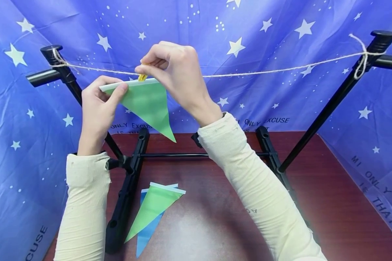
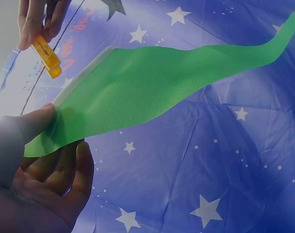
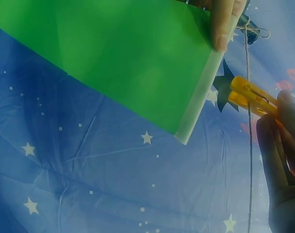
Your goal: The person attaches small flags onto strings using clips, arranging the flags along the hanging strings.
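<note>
My left hand [image 1: 99, 108] pinches the left end of the white top band of a green pennant flag [image 1: 147, 103], thumb in front. The pennant's point hangs down and to the right. My right hand [image 1: 179, 74] pinches a yellow clothespin [image 3: 254, 97] between thumb and fingers, just above the band. In the right wrist view the clothespin's prongs are spread apart at the string [image 3: 250, 165], and a small gap separates them from the pennant's band. Whether the string runs between the prongs, I cannot tell.
The string is tied to two black stand posts [image 1: 330, 96], left and right. On the dark red table [image 1: 228, 224] another green pennant [image 1: 153, 206] lies over a blue pennant [image 1: 150, 232]. A black crossbar [image 1: 176, 155] joins the stand feet. Blue star-printed cloth [image 1: 274, 98] hangs behind and at both sides.
</note>
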Demonstrator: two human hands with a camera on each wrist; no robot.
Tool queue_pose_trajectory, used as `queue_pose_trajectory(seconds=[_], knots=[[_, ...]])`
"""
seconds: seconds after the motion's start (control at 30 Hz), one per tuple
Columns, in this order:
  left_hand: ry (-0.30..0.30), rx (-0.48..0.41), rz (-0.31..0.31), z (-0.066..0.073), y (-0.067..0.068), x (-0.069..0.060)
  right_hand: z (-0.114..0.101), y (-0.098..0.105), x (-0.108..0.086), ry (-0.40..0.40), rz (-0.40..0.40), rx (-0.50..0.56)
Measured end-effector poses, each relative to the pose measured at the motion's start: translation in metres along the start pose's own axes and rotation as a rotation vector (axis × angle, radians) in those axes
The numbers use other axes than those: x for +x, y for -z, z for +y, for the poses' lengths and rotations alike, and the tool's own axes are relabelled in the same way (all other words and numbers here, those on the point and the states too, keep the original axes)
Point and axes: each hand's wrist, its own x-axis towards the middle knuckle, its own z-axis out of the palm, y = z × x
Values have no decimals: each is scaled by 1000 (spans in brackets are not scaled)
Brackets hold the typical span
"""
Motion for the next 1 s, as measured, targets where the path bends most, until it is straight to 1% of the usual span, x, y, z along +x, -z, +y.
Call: queue_pose_trajectory(seconds=[0.13,0.3,0.57,0.77,1.0], knots=[[-7,1,-2,0,2,-1,3,-4,-1,9,4,-12],[-17,24,6,-1,5,-3,6,-11,-4,45,6,-31],[-52,-40,25,2,4,-1,7,-13,-3,55,-1,-42],[-57,-73,37,4,1,1,8,-13,-4,60,-8,-68],[-61,-95,31,4,-2,2,8,-12,-4,51,-20,-86]])
